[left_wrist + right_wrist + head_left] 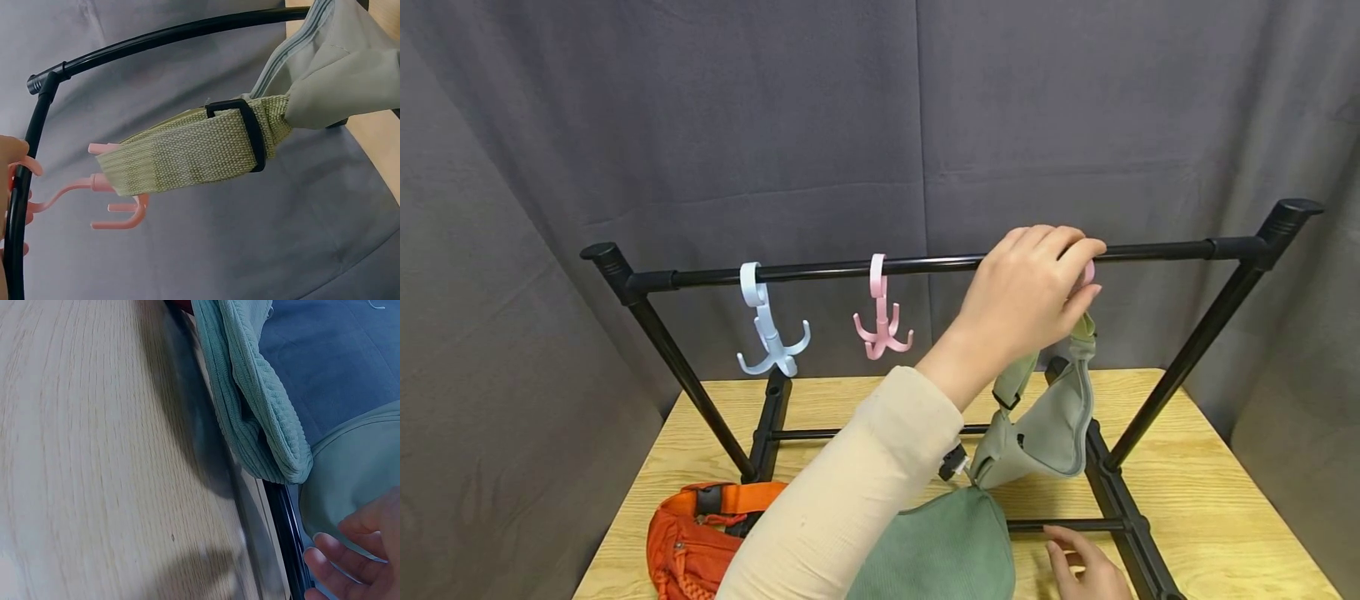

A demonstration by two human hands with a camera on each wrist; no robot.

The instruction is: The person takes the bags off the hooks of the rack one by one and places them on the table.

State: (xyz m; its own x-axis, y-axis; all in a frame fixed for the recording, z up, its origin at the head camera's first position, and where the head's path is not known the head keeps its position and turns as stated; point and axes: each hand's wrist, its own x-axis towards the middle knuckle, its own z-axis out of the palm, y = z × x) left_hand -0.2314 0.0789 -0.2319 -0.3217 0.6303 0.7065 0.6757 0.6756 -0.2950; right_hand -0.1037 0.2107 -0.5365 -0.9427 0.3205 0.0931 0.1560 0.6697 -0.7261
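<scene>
My left hand [1018, 292] reaches across to the right part of the black bar, fingers curled over it, and grips the top of a pink four-prong hook [1088, 272]. From that hook hangs a grey-green bag [1052, 437]; in the left wrist view its woven strap [194, 156] loops over the prongs [128, 222]. Low at the right, my right hand [1092, 573] holds nothing, its fingers loosely bent beside the rack's lower rail. In the right wrist view its fingertips are close to the hanging bag. A green corduroy bag [947, 542] is in front, partly hidden by my left sleeve.
The black rack [827, 272] stands on a wooden table [1213, 517]. A light blue hook [771, 329] and another pink hook [881, 321] hang from its bar. An orange bag [688, 537] lies at the front left. Grey curtains surround the table.
</scene>
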